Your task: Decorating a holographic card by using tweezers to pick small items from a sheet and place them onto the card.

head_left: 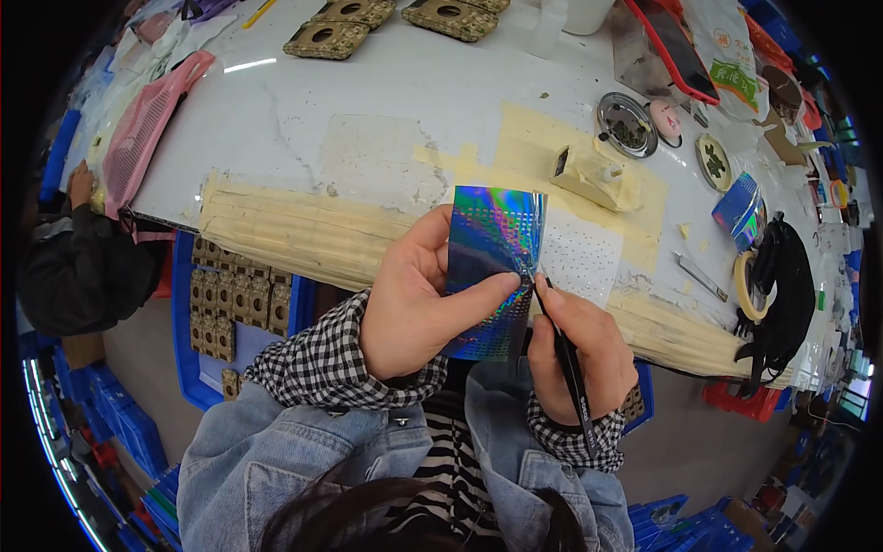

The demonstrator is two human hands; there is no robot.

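Observation:
My left hand (pixel 418 299) holds up a shiny holographic sheet (pixel 492 244) covered in rows of small dots, thumb pressed on its front. My right hand (pixel 581 354) grips black tweezers (pixel 563 354) whose tip touches the sheet's right edge near my left thumb. Behind the sheet, a white perforated sheet (pixel 581 258) lies on the table's taped front edge. Both sleeves are checkered cuffs under a denim jacket.
The white table (pixel 303 120) carries tape strips, a tape-wrapped block (pixel 593 175), round metal dishes (pixel 627 124), brown ringed pieces (pixel 327 39), a pink mesh cover (pixel 143 129), a tape roll (pixel 747 285) and black straps (pixel 782 285). A blue bin (pixel 198 368) of brown parts sits below. Another person (pixel 78 258) is at left.

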